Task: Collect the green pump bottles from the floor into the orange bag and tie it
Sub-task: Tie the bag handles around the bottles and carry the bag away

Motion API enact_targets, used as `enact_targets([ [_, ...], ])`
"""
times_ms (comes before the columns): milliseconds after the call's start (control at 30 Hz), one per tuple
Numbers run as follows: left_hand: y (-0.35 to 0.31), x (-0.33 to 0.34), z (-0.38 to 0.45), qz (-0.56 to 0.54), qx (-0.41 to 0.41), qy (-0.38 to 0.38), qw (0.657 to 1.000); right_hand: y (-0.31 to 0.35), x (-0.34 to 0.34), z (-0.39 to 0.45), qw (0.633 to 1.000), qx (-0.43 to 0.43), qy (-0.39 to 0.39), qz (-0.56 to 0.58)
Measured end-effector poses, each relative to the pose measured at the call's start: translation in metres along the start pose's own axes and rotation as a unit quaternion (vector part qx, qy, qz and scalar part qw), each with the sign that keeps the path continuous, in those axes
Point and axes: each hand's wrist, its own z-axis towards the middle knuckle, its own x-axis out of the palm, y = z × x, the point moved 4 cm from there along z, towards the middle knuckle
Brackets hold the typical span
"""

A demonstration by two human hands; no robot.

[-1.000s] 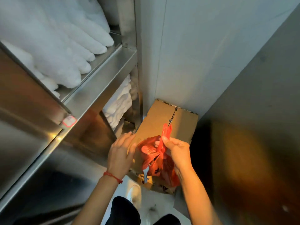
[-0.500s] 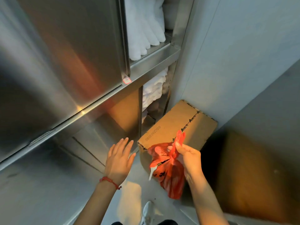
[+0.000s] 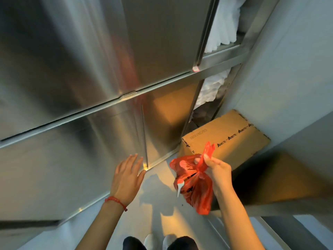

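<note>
My right hand [image 3: 217, 171] grips the gathered neck of the orange bag [image 3: 195, 188], which hangs full and bunched above the floor. A white pump nozzle [image 3: 179, 190] pokes out of the bag's left side; the bottles themselves are hidden inside. My left hand [image 3: 127, 175] is empty, fingers spread, hovering left of the bag near the base of the steel cabinet. No green pump bottles are visible on the floor.
A steel cabinet [image 3: 81, 78] fills the left, its open shelves holding white towels [image 3: 225, 26]. A cardboard box [image 3: 228, 139] stands on the floor behind the bag, against a grey wall [image 3: 288, 69]. My white shoes [image 3: 158, 240] stand on the pale floor.
I have stood up and turned left, so the view rose. My right hand lifted the bag off the box front. My left hand let go of the bag and moved away to the left.
</note>
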Motion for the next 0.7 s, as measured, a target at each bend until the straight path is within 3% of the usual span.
enact_targets([
  [300, 0.036, -0.007, -0.106, 0.005, -0.152, -0.034, 0.988, -0.041, 0.033, -0.048, 0.988, 0.039, 0.132, -0.063],
  [700, 0.08, -0.019, -0.268, -0.006, -0.356, -0.1, 0.929, -0.096, 0.103, -0.134, 0.934, 0.046, 0.316, -0.159],
])
